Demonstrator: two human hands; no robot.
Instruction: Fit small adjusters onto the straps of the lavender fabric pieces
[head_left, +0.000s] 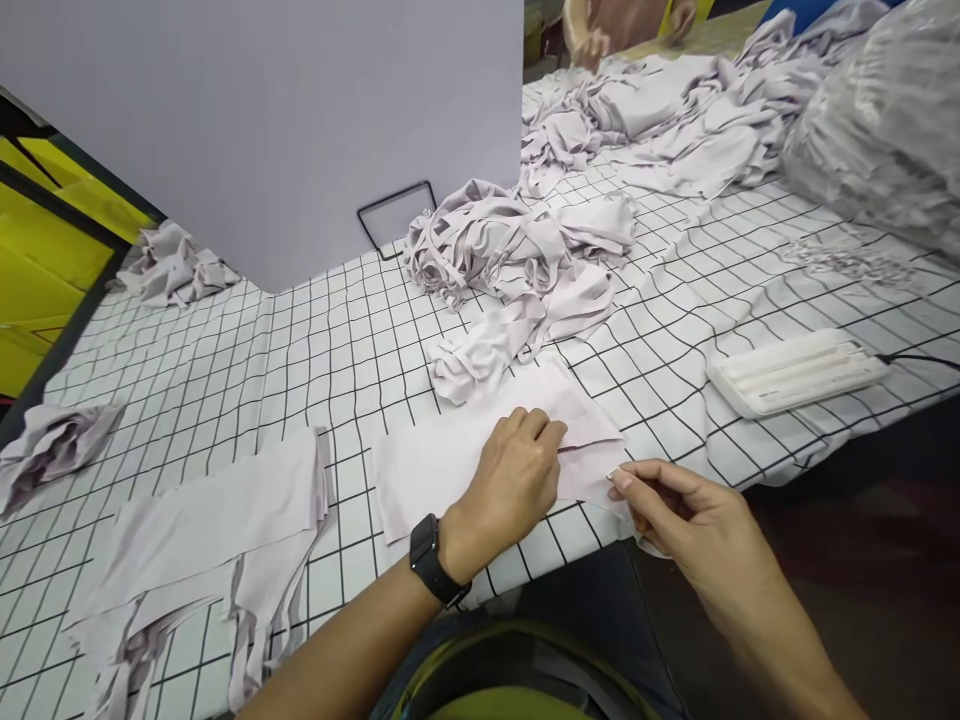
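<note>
A pale pinkish-grey fabric piece [442,455] lies spread near the table's front edge. My left hand [521,465], with a black watch on its wrist, rests on its right part, fingers curled down against the cloth. To the right, my right hand [675,505] pinches the fabric's corner between thumb and forefinger at the table edge. A fold or slit in the cloth shows between the two hands. Further left, a stack of similar pieces [217,520] lies flat, with long strips hanging toward the front.
Crumpled fabric [495,245] is heaped behind my hands. A white power strip [799,370] sits at right, near loose scraps [855,262] and a plastic-wrapped bundle [885,130]. A large grey panel [300,130] stands behind. Another person's hand [590,50] is at the far side.
</note>
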